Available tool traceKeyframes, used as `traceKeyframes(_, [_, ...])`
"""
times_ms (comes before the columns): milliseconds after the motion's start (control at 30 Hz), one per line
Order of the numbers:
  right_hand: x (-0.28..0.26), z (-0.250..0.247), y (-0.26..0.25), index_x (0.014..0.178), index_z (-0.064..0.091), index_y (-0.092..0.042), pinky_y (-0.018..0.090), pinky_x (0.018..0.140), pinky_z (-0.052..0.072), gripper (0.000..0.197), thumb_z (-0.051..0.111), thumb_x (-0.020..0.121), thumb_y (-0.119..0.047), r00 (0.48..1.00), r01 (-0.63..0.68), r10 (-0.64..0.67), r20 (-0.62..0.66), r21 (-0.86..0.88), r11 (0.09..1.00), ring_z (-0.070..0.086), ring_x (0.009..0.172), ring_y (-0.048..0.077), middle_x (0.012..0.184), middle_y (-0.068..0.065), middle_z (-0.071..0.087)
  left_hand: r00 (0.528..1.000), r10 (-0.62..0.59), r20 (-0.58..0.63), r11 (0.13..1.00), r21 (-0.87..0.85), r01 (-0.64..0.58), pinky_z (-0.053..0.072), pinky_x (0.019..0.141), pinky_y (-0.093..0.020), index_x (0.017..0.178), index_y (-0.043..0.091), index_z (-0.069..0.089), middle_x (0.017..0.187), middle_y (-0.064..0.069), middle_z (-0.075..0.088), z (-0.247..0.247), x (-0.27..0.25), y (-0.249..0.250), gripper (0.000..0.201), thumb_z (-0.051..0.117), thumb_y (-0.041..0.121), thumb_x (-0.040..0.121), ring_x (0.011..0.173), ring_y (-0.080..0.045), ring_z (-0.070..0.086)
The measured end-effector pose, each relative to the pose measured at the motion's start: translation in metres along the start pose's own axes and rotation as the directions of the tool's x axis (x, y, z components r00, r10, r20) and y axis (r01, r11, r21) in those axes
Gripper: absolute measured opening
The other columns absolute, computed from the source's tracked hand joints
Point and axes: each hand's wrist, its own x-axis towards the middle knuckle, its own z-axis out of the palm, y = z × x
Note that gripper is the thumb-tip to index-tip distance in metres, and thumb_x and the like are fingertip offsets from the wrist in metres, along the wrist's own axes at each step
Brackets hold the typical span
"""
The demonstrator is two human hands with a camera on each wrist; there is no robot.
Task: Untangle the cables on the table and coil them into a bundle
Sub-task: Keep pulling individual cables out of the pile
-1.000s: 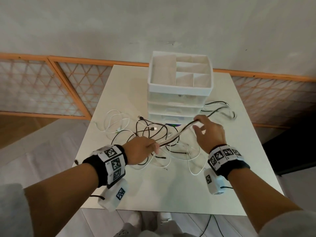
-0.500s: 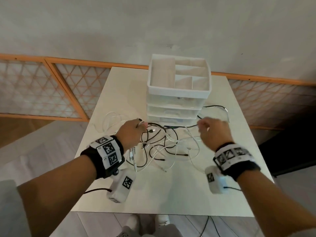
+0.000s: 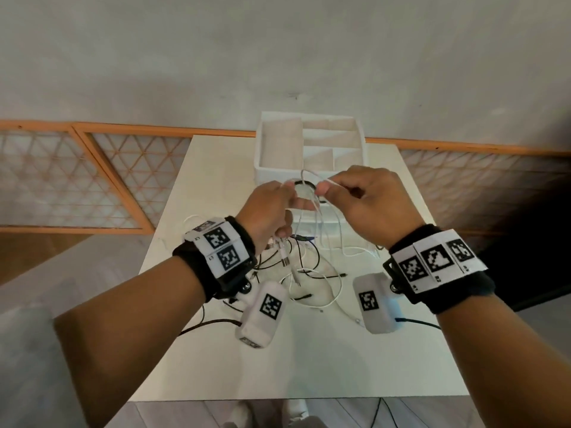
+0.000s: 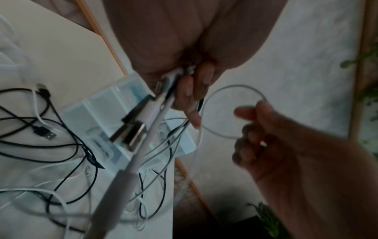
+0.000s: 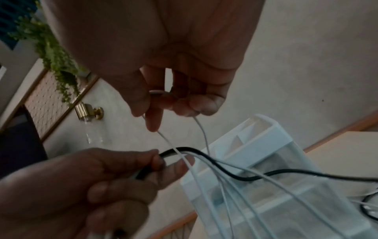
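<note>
Both hands are raised above the white table (image 3: 355,359), in front of the drawer organizer. My left hand (image 3: 272,208) grips a bunch of black and white cables (image 5: 204,159) with several plug ends (image 4: 139,127) hanging below the fist. My right hand (image 3: 355,196) pinches a thin white cable (image 5: 201,127) between thumb and fingers; it forms a loop (image 4: 231,111) between the two hands. The rest of the tangled black and white cables (image 3: 309,273) trails down onto the table beneath the hands.
A white drawer organizer (image 3: 309,146) with an open compartmented top stands at the back middle of the table, close behind the hands. A wall with orange lattice panels (image 3: 92,174) runs behind. The table's front edge (image 3: 293,396) is near me.
Both hands have risen from the table and come together in front of the organizer, lifting cables with them. The right hand now pinches a white cable loop beside the left hand's bunch.
</note>
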Motion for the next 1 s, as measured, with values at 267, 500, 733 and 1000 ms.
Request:
traceKeyframes(267, [0.037,-0.04,0.036,0.082,0.076,-0.014,0.031,0.068,0.044,0.033,0.062,0.091,-0.042,0.854,-0.162,0.265,-0.449,0.254,0.954,0.049,0.062,0.012,0.069,0.002,0.061,0.961,-0.211,0.181,0.924,0.358,0.135,0.025,0.039,-0.024,0.079,0.009,0.042,0.062,-0.005,0.062,-0.015,-0.007,-0.055,0.027,0.038,0.02,0.103,0.036,-0.011,0.026])
traceKeyframes(500, [0.006,-0.021,0.092,0.156,0.01,-0.034,0.041,0.109,0.038,0.092,0.067,0.086,-0.015,0.811,-0.586,0.568,-0.144,-0.18,0.79,0.044,0.134,0.034,0.163,0.005,0.008,0.993,-0.118,0.011,0.845,0.526,0.095,0.03,0.04,-0.021,0.082,0.007,0.048,0.063,-0.003,0.054,-0.042,-0.006,-0.055,0.026,0.043,0.024,0.102,0.039,-0.012,0.033])
traceKeyframes(733, [-0.022,0.048,0.032,0.11,0.071,-0.034,0.037,0.076,0.053,0.03,0.073,0.082,-0.025,0.989,0.044,-0.024,0.146,-0.136,0.99,0.055,0.075,0.014,0.095,-0.002,0.055,0.994,-0.033,0.106,0.919,0.393,-0.011,0.026,0.041,-0.021,0.085,0.007,0.048,0.057,-0.006,0.057,-0.012,0.001,-0.017,0.023,0.042,0.02,0.103,0.044,-0.019,0.033])
traceKeyframes(1000, [-0.006,0.033,0.041,0.1,0.071,-0.036,0.032,0.073,0.049,0.022,0.078,0.08,-0.035,0.984,0.023,-0.003,0.176,-0.116,0.993,0.048,0.07,0.0,0.085,-0.008,0.057,0.982,-0.03,0.188,0.966,0.258,-0.02,0.025,0.042,-0.024,0.084,0.01,0.05,0.054,-0.001,0.052,-0.017,-0.007,-0.025,0.024,0.044,0.023,0.103,0.051,-0.018,0.03])
